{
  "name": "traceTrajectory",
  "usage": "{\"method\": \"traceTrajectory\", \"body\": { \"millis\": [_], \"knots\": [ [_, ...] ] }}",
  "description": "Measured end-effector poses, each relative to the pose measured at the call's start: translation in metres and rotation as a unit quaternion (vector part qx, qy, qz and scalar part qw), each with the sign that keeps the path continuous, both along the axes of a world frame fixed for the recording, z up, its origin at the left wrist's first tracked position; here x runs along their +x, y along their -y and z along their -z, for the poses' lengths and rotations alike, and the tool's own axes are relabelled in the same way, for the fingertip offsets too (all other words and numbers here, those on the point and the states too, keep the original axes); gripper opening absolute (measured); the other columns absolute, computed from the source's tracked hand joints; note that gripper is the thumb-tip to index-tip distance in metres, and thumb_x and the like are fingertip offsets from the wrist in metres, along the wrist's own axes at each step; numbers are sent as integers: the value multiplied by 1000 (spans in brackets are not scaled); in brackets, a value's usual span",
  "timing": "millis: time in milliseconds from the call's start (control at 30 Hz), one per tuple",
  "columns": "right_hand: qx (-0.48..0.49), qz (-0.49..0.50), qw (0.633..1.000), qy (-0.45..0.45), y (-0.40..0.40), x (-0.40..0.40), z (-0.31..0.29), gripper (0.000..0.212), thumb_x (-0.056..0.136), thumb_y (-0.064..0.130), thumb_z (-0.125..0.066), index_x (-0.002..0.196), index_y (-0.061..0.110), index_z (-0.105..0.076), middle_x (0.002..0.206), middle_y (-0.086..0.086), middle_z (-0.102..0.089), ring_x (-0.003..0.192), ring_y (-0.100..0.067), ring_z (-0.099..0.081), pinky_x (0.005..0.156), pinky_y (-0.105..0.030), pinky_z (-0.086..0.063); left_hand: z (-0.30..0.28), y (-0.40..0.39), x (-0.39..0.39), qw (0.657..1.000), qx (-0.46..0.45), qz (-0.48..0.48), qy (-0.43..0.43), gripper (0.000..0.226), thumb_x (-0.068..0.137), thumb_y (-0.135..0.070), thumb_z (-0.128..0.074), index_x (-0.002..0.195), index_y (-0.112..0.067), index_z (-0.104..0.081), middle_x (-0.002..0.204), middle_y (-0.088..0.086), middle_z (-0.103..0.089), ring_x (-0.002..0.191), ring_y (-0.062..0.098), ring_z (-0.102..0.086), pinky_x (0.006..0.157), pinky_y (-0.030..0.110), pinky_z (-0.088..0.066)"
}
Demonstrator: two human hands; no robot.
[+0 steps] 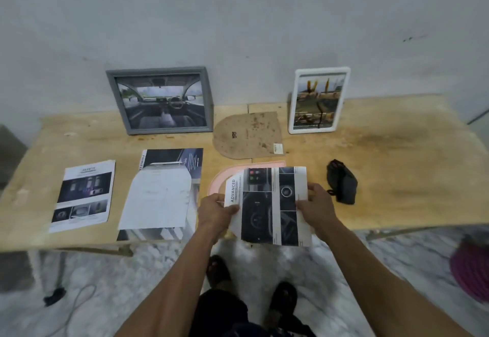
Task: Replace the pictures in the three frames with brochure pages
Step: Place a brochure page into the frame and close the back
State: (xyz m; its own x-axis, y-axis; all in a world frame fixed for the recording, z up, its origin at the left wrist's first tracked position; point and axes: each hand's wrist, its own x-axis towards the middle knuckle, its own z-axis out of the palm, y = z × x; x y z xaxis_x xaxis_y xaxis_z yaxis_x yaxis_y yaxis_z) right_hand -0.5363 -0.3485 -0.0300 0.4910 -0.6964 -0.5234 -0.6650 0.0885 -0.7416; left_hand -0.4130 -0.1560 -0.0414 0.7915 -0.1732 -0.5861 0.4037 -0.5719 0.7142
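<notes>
I hold a brochure page (270, 204) headed "ADVANCED" above the table's front edge. My left hand (215, 212) pinches its left side and my right hand (316, 205) pinches its right side. Under the page lies a pink arched frame (225, 175), face down, mostly hidden. Its brown arched backing board (248, 135) lies behind it. A grey frame (161, 100) with a car-interior picture leans on the wall at the back left. At the back right a white frame (318, 100) stands with a picture in it.
On the wooden table (397, 151) lie a "SAFETY" brochure page (83, 195) at the left and a dark brochure with a white sheet on top (161, 194) in the middle. A black pouch (342, 182) sits right of my hands. A cable (71, 307) lies on the floor.
</notes>
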Motion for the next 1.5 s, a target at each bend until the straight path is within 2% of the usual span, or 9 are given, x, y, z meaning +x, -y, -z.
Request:
{"method": "traceTrajectory", "body": {
  "millis": [100,233,467,700,900,1000,1167,1400,1500],
  "knots": [
    [9,4,1000,-9,7,3,9,48,80,7,-73,122,18,-52,110,-6,-63,85,-19,-62,73,-42,-56,11,5,-2,999,33,15,19,17,82,-9,-81,91,-16,-68,100,4,-72,80,20,-69,61,26,-58],
    [10,-8,1000,-16,15,17,17,51,83,3,-70,129,13,-51,105,-2,-57,81,-12,-56,57,-22,-42,27,11,15,997,60,47,27,19,80,-10,-81,93,-17,-70,106,6,-75,89,22,-71,81,39,-62],
    [-39,-16,999,-34,20,44,31,48,79,5,-72,123,12,-56,112,-9,-64,92,-23,-61,84,-45,-55,50,15,38,983,127,118,68,36,75,-28,-82,107,-16,-70,110,4,-74,98,25,-69,83,44,-60],
    [-66,-26,997,-44,22,44,37,45,81,3,-70,123,6,-55,105,-5,-59,87,-18,-54,67,-26,-40,56,18,40,970,176,138,96,32,77,-29,-82,102,-19,-64,107,3,-71,95,23,-68,82,41,-60],
    [-84,-40,994,-57,26,47,42,45,81,7,-70,123,9,-55,101,0,-58,89,-18,-56,76,-30,-43,53,13,40,956,231,77,166,50,91,-43,-63,131,-14,-52,134,14,-48,124,34,-46,93,48,-49],
    [-96,-42,993,-48,24,52,48,37,78,7,-70,114,13,-59,95,1,-61,90,-23,-63,78,-35,-50,63,9,47,965,212,78,134,53,87,-42,-70,127,-12,-54,131,17,-50,121,38,-48,94,48,-50],
    [-125,-60,989,-45,16,61,53,34,81,7,-69,113,8,-59,107,-7,-66,85,-15,-55,70,-24,-38,67,6,51,969,197,85,120,59,76,-39,-84,122,-17,-55,126,12,-54,117,35,-53,94,51,-55],
    [-122,-90,985,-80,12,65,63,42,80,16,-75,116,15,-53,113,-6,-66,97,-24,-64,75,-33,-50,73,5,51,963,214,98,131,58,80,-41,-80,125,-16,-52,131,13,-55,120,36,-54,97,50,-54],
    [-145,-103,981,-80,10,65,66,42,78,19,-78,111,14,-53,112,-5,-63,99,-23,-62,75,-32,-47,73,4,50,959,223,113,137,57,82,-43,-78,124,-17,-50,130,13,-54,119,35,-53,95,47,-54]
  ]
}}
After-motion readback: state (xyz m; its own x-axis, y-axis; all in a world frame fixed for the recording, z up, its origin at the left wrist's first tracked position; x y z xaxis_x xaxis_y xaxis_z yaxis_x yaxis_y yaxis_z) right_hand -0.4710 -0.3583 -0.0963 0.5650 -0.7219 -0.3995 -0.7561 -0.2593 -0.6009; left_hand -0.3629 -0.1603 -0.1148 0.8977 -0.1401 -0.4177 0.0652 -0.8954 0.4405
